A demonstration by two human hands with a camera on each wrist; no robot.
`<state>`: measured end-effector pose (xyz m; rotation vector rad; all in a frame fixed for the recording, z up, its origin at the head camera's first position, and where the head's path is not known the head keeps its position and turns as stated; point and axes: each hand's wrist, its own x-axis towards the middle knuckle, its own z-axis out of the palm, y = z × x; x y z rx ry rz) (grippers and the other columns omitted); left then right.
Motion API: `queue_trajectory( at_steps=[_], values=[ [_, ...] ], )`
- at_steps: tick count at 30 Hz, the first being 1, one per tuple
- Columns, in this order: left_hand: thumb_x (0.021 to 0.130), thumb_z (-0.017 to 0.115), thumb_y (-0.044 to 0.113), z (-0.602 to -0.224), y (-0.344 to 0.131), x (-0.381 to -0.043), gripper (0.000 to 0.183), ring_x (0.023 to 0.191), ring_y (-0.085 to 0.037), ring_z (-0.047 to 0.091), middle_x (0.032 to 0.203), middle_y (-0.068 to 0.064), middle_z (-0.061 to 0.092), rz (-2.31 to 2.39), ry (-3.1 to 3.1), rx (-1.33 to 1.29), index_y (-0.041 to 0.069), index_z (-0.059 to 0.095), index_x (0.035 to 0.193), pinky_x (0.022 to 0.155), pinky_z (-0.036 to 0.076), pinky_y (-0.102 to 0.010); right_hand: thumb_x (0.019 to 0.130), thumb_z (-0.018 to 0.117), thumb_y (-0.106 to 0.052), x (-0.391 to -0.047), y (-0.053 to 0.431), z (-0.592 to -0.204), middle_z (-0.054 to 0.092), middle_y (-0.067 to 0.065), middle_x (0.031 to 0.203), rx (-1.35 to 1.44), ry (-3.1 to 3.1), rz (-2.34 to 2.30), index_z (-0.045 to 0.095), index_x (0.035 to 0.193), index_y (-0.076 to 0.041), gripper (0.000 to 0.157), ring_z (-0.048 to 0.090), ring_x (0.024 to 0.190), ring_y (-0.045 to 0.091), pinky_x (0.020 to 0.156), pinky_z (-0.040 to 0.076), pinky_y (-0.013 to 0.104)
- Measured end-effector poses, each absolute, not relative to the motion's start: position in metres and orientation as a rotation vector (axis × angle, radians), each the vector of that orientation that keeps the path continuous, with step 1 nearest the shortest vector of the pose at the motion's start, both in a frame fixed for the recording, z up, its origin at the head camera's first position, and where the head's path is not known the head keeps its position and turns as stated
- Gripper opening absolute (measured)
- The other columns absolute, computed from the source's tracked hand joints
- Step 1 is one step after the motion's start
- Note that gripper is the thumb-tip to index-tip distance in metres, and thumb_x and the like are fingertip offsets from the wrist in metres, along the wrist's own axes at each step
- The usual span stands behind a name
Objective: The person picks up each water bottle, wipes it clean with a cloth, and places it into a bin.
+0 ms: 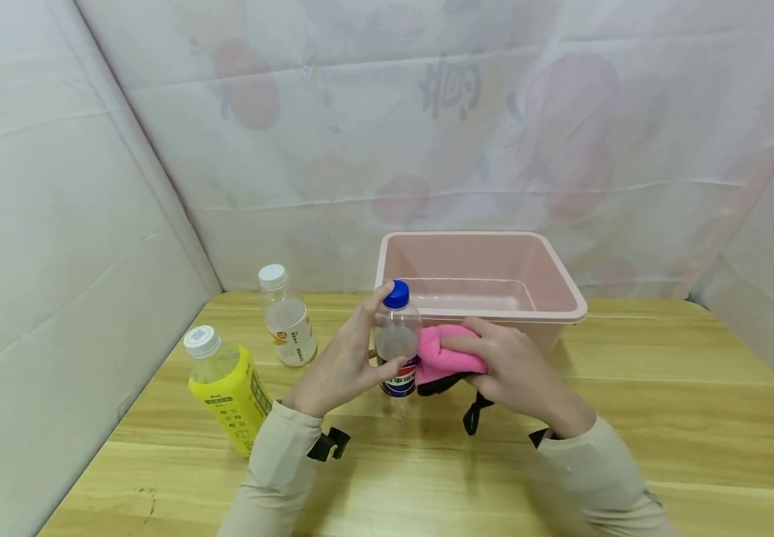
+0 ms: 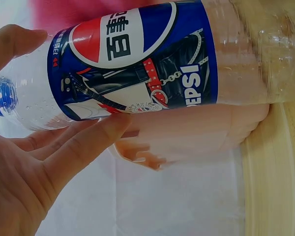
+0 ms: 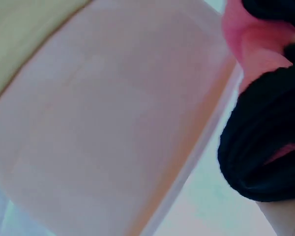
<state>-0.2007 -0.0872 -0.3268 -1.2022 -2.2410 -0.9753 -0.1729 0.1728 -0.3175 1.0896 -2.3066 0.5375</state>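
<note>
My left hand [image 1: 343, 365] holds a clear Pepsi bottle [image 1: 397, 339] with a blue cap, upright at the middle of the table. In the left wrist view the thumb and fingers lie on opposite sides of the bottle [image 2: 137, 59], around its upper label. My right hand [image 1: 517, 369] grips a bunched pink cloth [image 1: 447, 350] with a black underside and a black loop, beside the bottle's right side. Whether cloth and bottle touch, I cannot tell. The right wrist view shows the cloth's black folds [image 3: 260, 137] at its right edge.
A pale pink plastic tub [image 1: 474, 253] stands behind my hands. To the left are a clear bottle [image 1: 289, 328] with a white cap and a yellow-wrapped bottle [image 1: 233, 403], also white-capped. The wooden table [image 1: 682, 418] meets white printed sheeting [image 1: 360, 149] at the back.
</note>
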Motion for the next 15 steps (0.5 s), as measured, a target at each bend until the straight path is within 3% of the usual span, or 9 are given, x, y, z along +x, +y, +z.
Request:
queue_trajectory(
  at_steps=[4,10,15],
  values=[
    [0.084,0.081,0.005,-0.327,-0.088,-0.200,0.096,0.110,-0.033,0.064,0.127,-0.023,0.055,-0.983,-2.242,-1.200,0.010,0.016,0.155,0.061,0.058,-0.026,0.058,0.060,0.016,-0.171,0.174,-0.312,0.063,0.004,0.099,1.060,-2.149,0.665,0.075,0.108,-0.009,0.057,0.056,0.074,0.018,0.061,0.049,0.027],
    [0.084,0.081,0.004,-0.326,-0.087,-0.200,0.097,0.111,-0.034,0.063,0.126,-0.022,0.054,-0.980,-2.241,-1.218,0.012,0.016,0.155,0.065,0.061,-0.030,0.064,0.072,0.023,-0.165,0.167,-0.305,0.067,0.015,0.112,1.003,-1.976,1.070,0.071,0.117,0.001,0.057,0.058,0.100,0.021,0.087,0.047,0.020],
    [0.084,0.080,0.002,-0.327,-0.087,-0.201,0.096,0.111,-0.033,0.062,0.125,-0.022,0.056,-0.986,-2.242,-1.218,0.011,0.017,0.156,0.067,0.062,-0.033,0.065,0.073,0.026,-0.164,0.163,-0.306,0.065,0.010,0.108,1.016,-1.921,1.217,0.070,0.119,0.003,0.059,0.056,0.098,0.014,0.085,0.047,0.020]
  ],
)
